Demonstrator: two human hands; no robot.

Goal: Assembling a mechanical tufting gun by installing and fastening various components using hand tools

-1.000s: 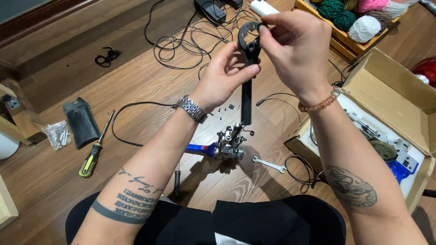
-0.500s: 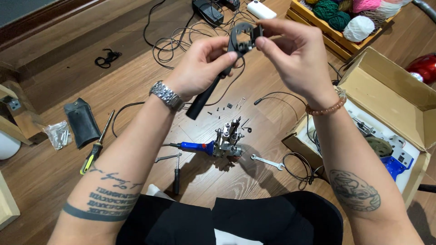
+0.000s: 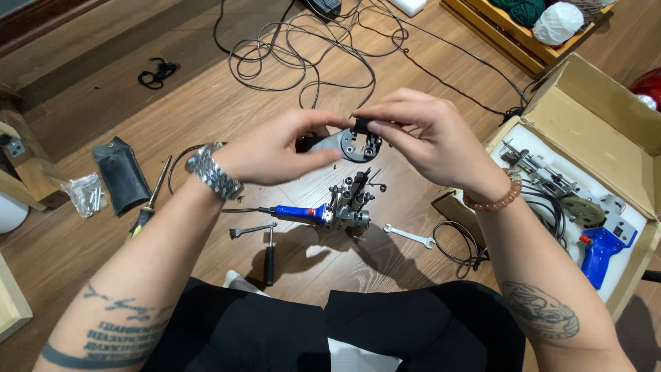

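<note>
My left hand [image 3: 279, 148] grips a grey round machine part [image 3: 352, 145] with a black body, held above the wooden floor. The fingers of my right hand [image 3: 423, 141] pinch a small black piece [image 3: 361, 126] at the top edge of that part. Below both hands, a metal mechanism [image 3: 350, 203] with a blue handle [image 3: 297, 212] lies on the floor. A small silver wrench [image 3: 409, 235] lies to its right, and a black-handled tool [image 3: 269, 256] to its left.
An open cardboard box [image 3: 592, 138] at the right holds metal parts, cables and a blue-handled tool [image 3: 599, 255]. Tangled black cables [image 3: 310, 48] lie ahead. A screwdriver [image 3: 153, 200], a black pouch [image 3: 120, 176] and a bag of screws [image 3: 84, 194] lie at left. Yarn balls [image 3: 558, 22] sit in a wooden crate.
Both hands have come down toward the floor with the part. The long black body no longer hangs down; it is now turned back behind my left hand.
</note>
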